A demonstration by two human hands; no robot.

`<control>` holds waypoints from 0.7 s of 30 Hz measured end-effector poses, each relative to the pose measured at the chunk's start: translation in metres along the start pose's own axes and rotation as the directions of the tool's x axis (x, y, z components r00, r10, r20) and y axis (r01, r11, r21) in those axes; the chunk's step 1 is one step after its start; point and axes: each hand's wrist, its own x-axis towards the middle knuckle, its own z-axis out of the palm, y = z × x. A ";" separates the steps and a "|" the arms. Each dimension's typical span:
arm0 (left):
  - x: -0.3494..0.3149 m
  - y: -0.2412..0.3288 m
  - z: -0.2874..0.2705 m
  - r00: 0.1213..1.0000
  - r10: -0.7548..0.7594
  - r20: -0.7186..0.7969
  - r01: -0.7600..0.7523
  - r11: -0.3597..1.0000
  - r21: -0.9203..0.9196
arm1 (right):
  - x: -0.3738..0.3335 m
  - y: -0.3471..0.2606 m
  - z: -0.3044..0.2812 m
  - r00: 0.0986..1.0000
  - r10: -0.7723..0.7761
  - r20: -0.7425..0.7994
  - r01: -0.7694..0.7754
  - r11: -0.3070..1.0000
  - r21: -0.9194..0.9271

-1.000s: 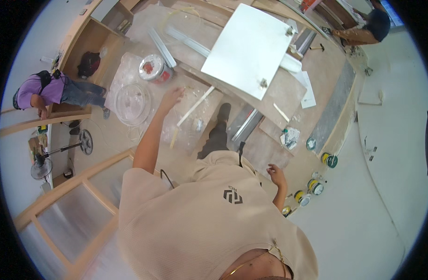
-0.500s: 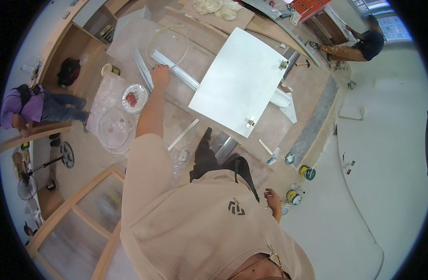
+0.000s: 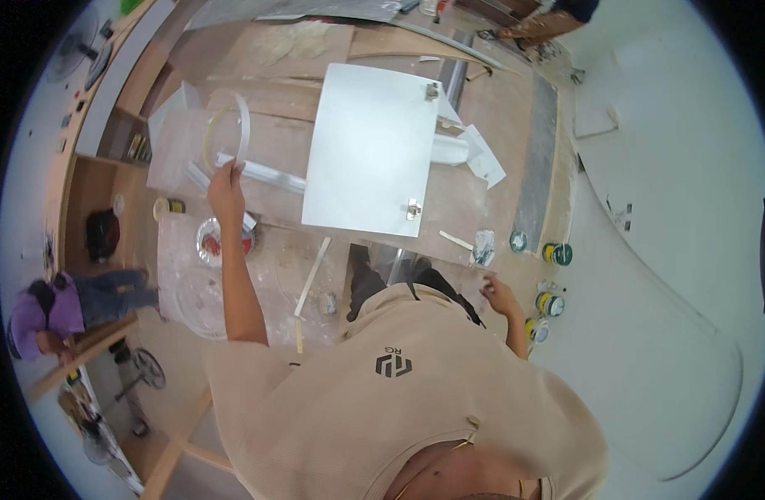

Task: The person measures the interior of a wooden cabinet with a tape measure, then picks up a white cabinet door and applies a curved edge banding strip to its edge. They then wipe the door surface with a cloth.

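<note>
Your left hand seems to have its fingers pinched on the low end of a thin looped band, which stands up over the dusty boards by a metal rail. The step looks like picking up the band, so moving it calls for a firm pinch and a slow lift that does not bump the rail. Your right hand is out at your side, fingers loosely bent, with nothing to be seen in it. The big white panel lies to the right, and the rail runs up to its edge, so swinging that way could catch it. A round bucket sits just beside your left forearm.
</note>
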 end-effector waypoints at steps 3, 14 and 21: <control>-0.027 0.073 -0.005 1.000 0.011 0.016 -0.008 0.986 -0.169 | 0.014 -0.071 -0.022 0.966 -0.217 -0.142 0.239 0.957 0.165; -0.145 0.281 0.046 0.547 0.741 0.390 -0.445 0.652 -0.614 | 0.011 -0.252 -0.107 0.869 -0.247 -0.429 0.459 0.076 0.885; -0.167 0.336 0.066 0.437 0.747 0.501 -0.106 0.596 -0.796 | -0.015 -0.181 -0.118 0.887 0.009 -0.461 0.459 -0.112 0.881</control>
